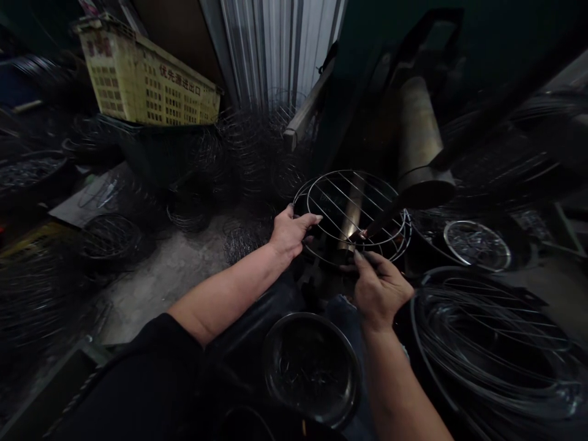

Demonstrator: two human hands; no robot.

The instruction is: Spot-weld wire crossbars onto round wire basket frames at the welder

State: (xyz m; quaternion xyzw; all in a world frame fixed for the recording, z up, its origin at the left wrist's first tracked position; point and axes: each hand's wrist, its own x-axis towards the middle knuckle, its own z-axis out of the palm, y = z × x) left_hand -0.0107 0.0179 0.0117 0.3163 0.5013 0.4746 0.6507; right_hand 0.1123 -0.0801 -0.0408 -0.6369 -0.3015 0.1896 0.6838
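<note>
Two bare hands on the work. Your left hand (290, 233) pinches the left rim of a round wire rack (357, 207), thumb above, fingers curled beneath. Your right hand (380, 288) pinches at its near edge, thumb against bent forefinger. The rack, a double ring crossed by straight wires, is held ahead of your lap. A copper-coloured tip (362, 234) on a dark arm comes down at its near side; in this dim light it appears to meet the wires, though contact cannot be confirmed. Below the rack: a brass-coloured cylinder. Above right: a thicker metal cylinder (420, 128).

Between your forearms, a shiny metal bowl (342, 343) holds small wire pieces. To your right, a black tub (416, 318) holds looped wire (459, 361); beyond it, a round basin (508, 257) of small metal bits. Farther left, a yellow crate (174, 98) sits atop a dark bin (156, 153).
</note>
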